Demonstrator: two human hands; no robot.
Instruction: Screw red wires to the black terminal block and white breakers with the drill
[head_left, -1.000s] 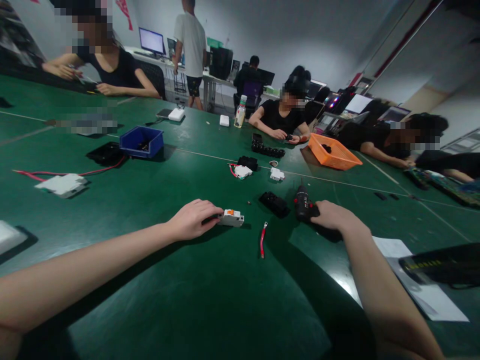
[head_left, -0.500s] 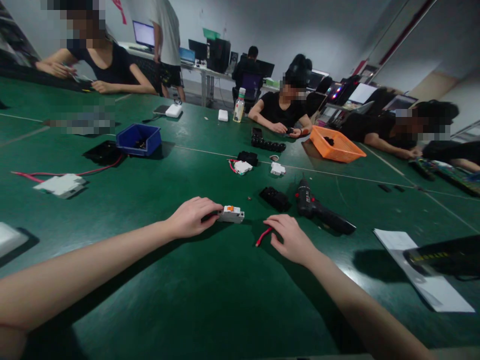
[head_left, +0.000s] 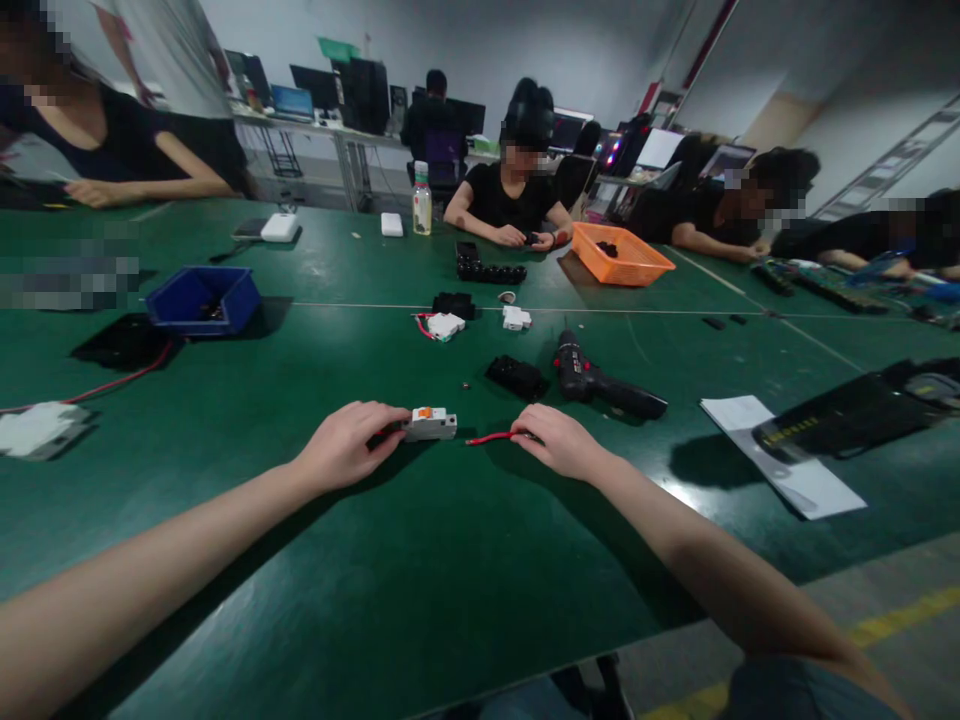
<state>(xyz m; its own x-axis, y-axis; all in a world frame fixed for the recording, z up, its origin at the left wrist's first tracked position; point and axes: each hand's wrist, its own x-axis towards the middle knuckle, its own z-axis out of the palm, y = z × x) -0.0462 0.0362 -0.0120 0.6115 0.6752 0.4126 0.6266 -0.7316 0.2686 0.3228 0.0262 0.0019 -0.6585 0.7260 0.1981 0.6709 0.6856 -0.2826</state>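
A white circuit breaker (head_left: 433, 425) with an orange switch stands on the green table, gripped at its left end by my left hand (head_left: 351, 440). Something red shows between those fingers, partly hidden. My right hand (head_left: 556, 440) is closed on a short red wire (head_left: 491, 437), whose bare end points left at the breaker's right side, a small gap away. Just beyond my right hand lie a black plastic part (head_left: 517, 377) and a black cordless screwdriver (head_left: 600, 380). A tiny screw (head_left: 466, 385) rests behind the breaker.
Two more white breakers (head_left: 444, 326) (head_left: 516, 318) lie farther back, another (head_left: 45, 430) at far left. A blue bin (head_left: 204, 300) stands left, an orange basket (head_left: 619, 255) back right. Paper (head_left: 780, 455) lies right under a dark object (head_left: 862, 405). Several people sit around the table.
My right hand has turned the red wire from slanting downward to pointing left, in line with the breaker. My left hand still grips the breaker. The whole view has swung right.
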